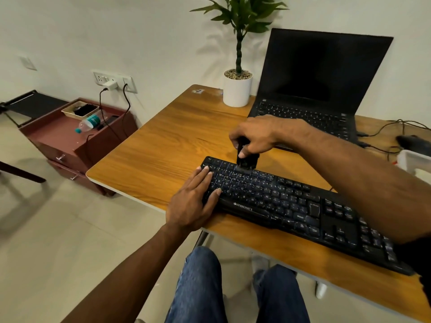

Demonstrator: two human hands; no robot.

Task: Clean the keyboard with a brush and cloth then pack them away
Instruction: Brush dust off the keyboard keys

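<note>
A black Zebronics keyboard (291, 203) lies slantwise on the wooden desk (163, 145), near its front edge. My left hand (193, 199) rests flat on the keyboard's left end, fingers straight over the keys. My right hand (253, 135) grips a small black brush (247, 160) from above, its bristles touching the top key row near the left end. No cloth is visible.
An open black laptop (321, 85) stands at the back of the desk beside a potted plant (238, 87). Cables (382, 129) and a white object (415, 162) lie at the right. A maroon drawer unit (70, 145) stands left of the desk, bearing a bottle and tray.
</note>
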